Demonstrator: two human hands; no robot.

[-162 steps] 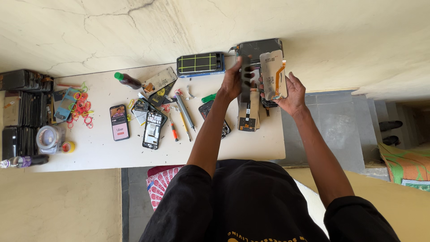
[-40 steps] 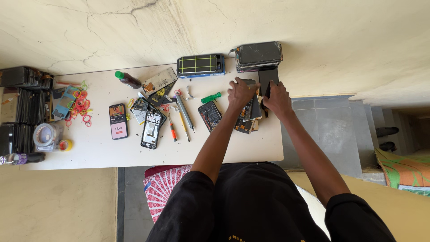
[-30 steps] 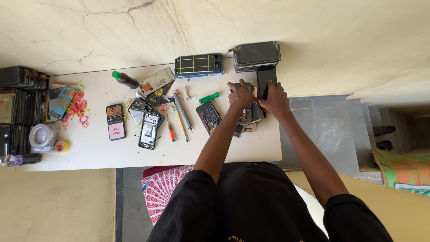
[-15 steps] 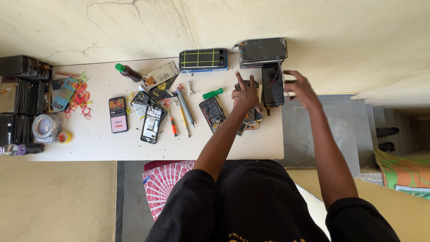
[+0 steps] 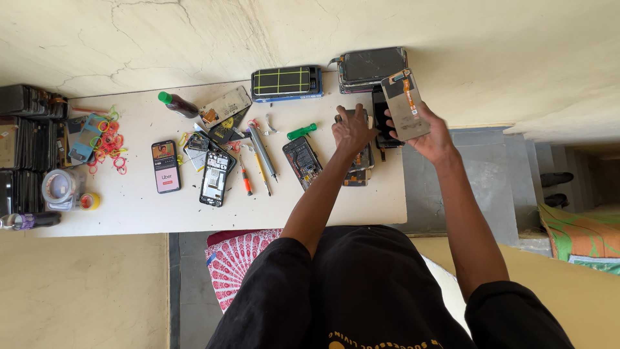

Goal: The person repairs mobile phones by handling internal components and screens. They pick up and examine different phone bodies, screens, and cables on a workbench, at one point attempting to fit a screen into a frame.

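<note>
I read the scene from the head view. My right hand (image 5: pixel 431 132) holds a grey phone display panel (image 5: pixel 405 105) lifted off the white table (image 5: pixel 129 207), near the table's right end. The fingers are closed along the panel's lower right edge and the thumb crosses its face; it is a firm pinch grip, not a spread palm. The panel's long axis runs roughly away from me, tilted a little to the left at its far end, and an orange flex strip shows near its top.

My left hand (image 5: pixel 352 129) is down on the stack of opened phones (image 5: pixel 359 171) just left of the panel. Its fingers are partly spread and bent, pressing on the top piece; I cannot tell whether they grip anything.

The governing relation: the panel sits to the right of and just beyond the left hand, near but not touching it. A dark phone (image 5: pixel 382 123) lies on the table beneath the panel, partly hidden by it. The right hand is the one in possession; the left is nearer the stack.

Further left lie a disassembled phone (image 5: pixel 302 161), a green-handled screwdriver (image 5: pixel 301 131), and a black case with yellow grid lines (image 5: pixel 285 82). A stack of screens (image 5: pixel 371 64) rests at the far edge.
</note>
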